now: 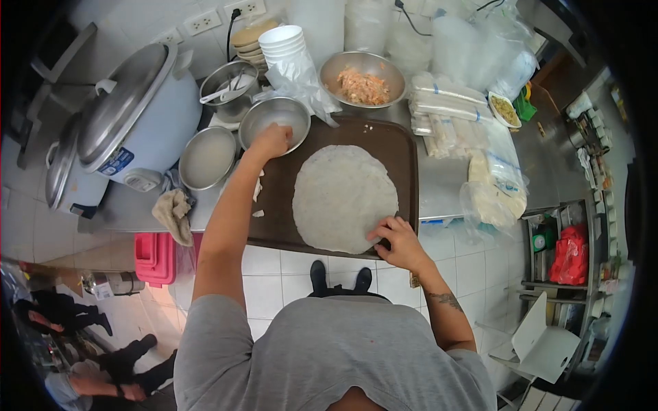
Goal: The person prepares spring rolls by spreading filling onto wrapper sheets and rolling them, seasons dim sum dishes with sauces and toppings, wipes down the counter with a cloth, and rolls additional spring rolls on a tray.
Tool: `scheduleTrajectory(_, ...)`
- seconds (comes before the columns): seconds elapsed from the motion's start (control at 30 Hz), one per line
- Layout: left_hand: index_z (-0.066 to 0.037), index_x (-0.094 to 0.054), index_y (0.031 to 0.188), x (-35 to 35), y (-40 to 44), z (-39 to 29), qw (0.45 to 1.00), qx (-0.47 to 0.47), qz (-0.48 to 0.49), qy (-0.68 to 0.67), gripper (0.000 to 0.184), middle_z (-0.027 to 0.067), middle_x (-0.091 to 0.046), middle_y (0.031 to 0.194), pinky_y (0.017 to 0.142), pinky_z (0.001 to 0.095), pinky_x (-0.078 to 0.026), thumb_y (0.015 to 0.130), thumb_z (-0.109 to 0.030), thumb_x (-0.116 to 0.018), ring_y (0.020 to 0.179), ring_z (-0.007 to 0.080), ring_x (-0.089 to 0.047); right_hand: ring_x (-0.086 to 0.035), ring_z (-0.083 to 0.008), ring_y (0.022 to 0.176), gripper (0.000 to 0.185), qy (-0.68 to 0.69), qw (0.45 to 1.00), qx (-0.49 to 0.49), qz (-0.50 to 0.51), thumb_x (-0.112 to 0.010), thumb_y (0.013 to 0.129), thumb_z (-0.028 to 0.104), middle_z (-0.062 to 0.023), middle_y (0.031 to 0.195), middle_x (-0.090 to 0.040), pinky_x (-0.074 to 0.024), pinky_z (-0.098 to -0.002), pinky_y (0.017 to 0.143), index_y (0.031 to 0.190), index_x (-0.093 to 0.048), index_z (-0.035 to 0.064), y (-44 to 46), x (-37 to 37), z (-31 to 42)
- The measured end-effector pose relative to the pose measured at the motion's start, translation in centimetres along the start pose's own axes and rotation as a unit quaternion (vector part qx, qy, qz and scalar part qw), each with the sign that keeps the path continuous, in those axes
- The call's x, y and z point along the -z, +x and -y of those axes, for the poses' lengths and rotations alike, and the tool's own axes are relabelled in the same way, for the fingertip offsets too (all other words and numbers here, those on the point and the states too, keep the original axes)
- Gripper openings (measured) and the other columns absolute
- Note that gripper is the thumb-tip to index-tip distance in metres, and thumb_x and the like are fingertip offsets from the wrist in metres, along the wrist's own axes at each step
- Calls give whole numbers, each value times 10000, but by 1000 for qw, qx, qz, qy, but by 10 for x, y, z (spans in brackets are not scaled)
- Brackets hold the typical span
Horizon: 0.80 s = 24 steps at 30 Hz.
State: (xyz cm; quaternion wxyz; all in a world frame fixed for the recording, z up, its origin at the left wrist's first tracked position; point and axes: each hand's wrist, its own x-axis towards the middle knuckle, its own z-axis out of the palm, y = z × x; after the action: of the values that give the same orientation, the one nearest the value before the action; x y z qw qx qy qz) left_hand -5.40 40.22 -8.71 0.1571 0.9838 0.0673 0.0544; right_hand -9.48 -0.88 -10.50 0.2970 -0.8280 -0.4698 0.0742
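A round, whitish rice paper sheet lies flat on a brown tray; whether it is one sheet or a stack I cannot tell. My right hand is at its lower right edge, fingers bent and pinching the rim. My left hand reaches into a shallow metal bowl at the tray's upper left corner. Its fingers are drawn together, and their tips and anything in them are hidden. Small white scraps lie along the tray's left side.
Behind the tray stands a metal bowl of orange shredded filling. A bowl of cloudy liquid, a pot and a large rice cooker stand left. Wrapped packages lie right. Other people are at the lower left.
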Motion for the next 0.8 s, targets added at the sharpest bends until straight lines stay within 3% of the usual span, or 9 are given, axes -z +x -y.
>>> scheduleTrajectory(0.03,-68,-608,982,-5,9,8,997,1,68,25,182,218,-571,1054,849,499,-486,804,-65,-647,955,429,-600,-559,-277,957,233,-5,1000,-13,8,-705,722,96,-59,996,-597,-460,-390,800,948,-690,153,-1,4,-7)
scheduleTrajectory(0.13,-81,-607,977,-17,18,27,986,31,-163,30,143,124,-603,971,692,426,-514,839,-53,-635,790,313,-618,-575,-293,926,190,-7,999,-31,-38,-696,771,140,-69,969,-618,-462,-417,802,960,-686,142,13,9,-21)
scheduleTrajectory(0.23,-83,-614,939,9,8,16,878,207,-185,-389,76,38,-603,834,578,320,-488,870,-52,-621,676,163,-587,-552,-299,1041,276,-55,989,-6,-138,-689,809,187,-75,1107,-611,-434,-443,890,1082,-672,142,59,-4,-26)
scheduleTrajectory(0.3,-87,-614,921,17,-1,-5,820,161,-209,-507,49,0,-573,764,533,266,-451,886,-54,-612,633,104,-549,-520,-303,1141,362,-149,972,29,-179,-680,835,224,-82,1213,-588,-396,-460,967,1182,-642,128,89,-11,-31)
scheduleTrajectory(0.4,-96,-626,934,3,-12,-68,775,139,-152,-598,46,-10,-581,762,513,243,-454,892,-78,-624,619,94,-543,-442,-306,1263,521,-123,982,-84,-112,-679,843,291,-102,1353,-517,-314,-476,1057,1307,-561,87,99,-21,-46)
scheduleTrajectory(0.5,-71,-610,955,-83,13,-105,908,51,-20,-415,90,31,-607,842,563,323,-490,880,-102,-649,722,160,-607,-426,-305,1283,644,-137,979,-93,-115,-690,833,348,-119,1384,-500,-289,-468,1079,1376,-494,62,92,-20,-49)
scheduleTrajectory(0.57,-78,-594,948,-118,7,-131,970,-14,-146,-197,94,76,-587,867,646,387,-493,867,-89,-640,812,234,-612,-420,-306,1293,721,-119,980,-113,-112,-698,825,369,-121,1406,-485,-282,-469,1084,1429,-434,79,90,-23,-52)
scheduleTrajectory(0.6,-82,-586,944,-126,3,-137,974,-48,-207,-80,97,98,-577,880,688,418,-494,861,-82,-636,858,272,-614,-416,-306,1297,761,-111,980,-120,-113,-702,820,379,-122,1417,-478,-279,-470,1087,1456,-404,88,92,-22,-53)
scheduleTrajectory(0.8,-66,-541,928,-100,-64,-98,958,101,-267,17,80,150,-554,901,774,471,-460,857,-50,-573,913,361,-571,-402,-302,1319,838,-107,984,-109,-95,-717,805,408,-127,1434,-463,-264,-474,1102,1488,-350,91,90,-15,-54)
